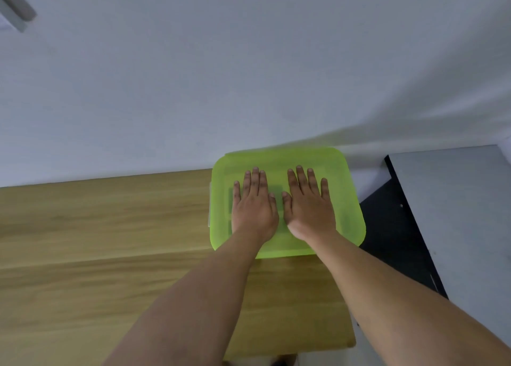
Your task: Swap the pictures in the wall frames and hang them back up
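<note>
Both hands lie flat and spread on the lid of a green plastic box (345,177): the left hand (253,205) and the right hand (308,205) side by side, palms down, fingers straight and pointing at the wall (249,75), thumbs nearly touching. Neither holds anything. Both forearms reach forward from the lower edge, almost straight, wrists low on the lid's near half.

The box sits at the far right corner of the wooden table (96,241), against the wall and just beside a dark cabinet (456,213). No wall frames or pictures are plainly in view. A grey object (16,8) in the upper left corner could be one, but too little shows to tell, so the swap appears not yet begun.

The risk lies in the box's place. It is so close to the table's right edge that a hard or uneven push could slide it off, or bow the thin lid. Whether the frames' pictures are inside cannot be told.
</note>
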